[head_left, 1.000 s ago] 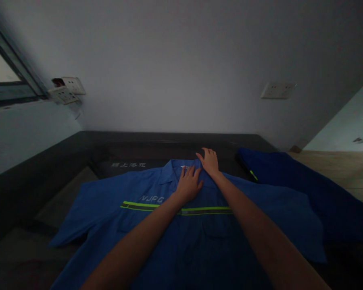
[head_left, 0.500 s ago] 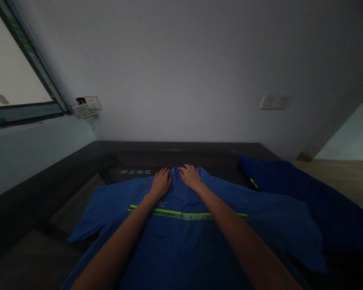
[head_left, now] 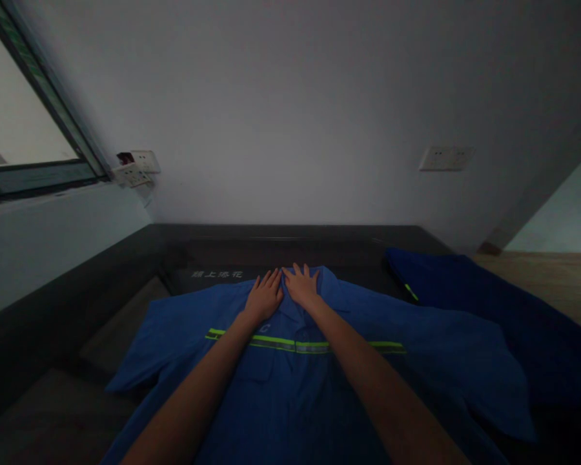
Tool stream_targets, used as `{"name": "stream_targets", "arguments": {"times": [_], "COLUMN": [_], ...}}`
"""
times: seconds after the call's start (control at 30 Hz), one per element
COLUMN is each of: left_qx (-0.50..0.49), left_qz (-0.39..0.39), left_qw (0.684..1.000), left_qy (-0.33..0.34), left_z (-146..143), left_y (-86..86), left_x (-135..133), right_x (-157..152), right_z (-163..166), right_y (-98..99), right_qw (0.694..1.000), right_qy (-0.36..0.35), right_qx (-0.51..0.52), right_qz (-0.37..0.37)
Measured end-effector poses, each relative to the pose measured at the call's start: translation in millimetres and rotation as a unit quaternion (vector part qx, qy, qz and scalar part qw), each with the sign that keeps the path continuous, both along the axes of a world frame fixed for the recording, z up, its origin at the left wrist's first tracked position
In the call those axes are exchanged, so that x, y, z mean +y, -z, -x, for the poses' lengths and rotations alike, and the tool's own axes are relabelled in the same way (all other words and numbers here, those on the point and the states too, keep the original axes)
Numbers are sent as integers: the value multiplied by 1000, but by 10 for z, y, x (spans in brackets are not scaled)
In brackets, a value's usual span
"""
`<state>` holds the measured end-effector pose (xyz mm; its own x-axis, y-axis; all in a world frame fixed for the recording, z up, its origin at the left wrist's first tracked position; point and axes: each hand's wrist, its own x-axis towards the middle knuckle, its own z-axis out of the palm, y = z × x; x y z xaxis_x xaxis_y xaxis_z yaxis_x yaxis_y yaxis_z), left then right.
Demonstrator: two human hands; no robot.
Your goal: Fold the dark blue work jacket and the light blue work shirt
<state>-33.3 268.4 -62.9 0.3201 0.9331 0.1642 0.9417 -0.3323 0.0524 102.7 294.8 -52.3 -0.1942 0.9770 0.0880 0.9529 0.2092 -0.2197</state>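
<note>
A blue short-sleeved work shirt (head_left: 319, 394) with a yellow-green reflective stripe across the chest lies spread flat, front up, on a dark surface. My left hand (head_left: 264, 297) rests flat on the left side of its collar, fingers stretched out. Beside it, my right hand (head_left: 302, 288) lies flat on the right side of the collar, fingers spread. The two hands almost touch at the collar's middle. Neither hand holds anything.
A second dark blue garment (head_left: 469, 303) lies to the right of the shirt. The dark surface (head_left: 126, 303) has a raised rim along the white wall. Wall sockets (head_left: 134, 166) sit at the left corner, another socket plate (head_left: 445, 157) at the right. A window is at far left.
Both hands have shifted along the collar: a second ago the right reached past its right end, the left lay lower on the chest. Now they sit side by side at the collar's middle.
</note>
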Motion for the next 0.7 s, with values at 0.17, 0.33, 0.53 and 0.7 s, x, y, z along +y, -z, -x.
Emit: {"name": "stream_targets", "arguments": {"times": [0.17,0.33,0.53,0.7], "left_qx": [-6,-42,-72,-55], "left_qz": [32,0,-23,-7], "left_qw": [999,999,997,998], "left_qy": [-5,-11,6,4], "left_z": [-15,-53,-56,-38], "left_y": [-118,-144,25,63], "left_x": [19,66,107,133], "right_x": [-6,-79,-257,-291], "right_z": [-103,-525,-863,-858], "right_y": [-182,-244,31,135], "right_qw": [999,994,999,999], "right_qy": [-7,39,42,34], "right_qx": [29,52,9,-12], "right_qz": [-16,-87,-28,-17]}}
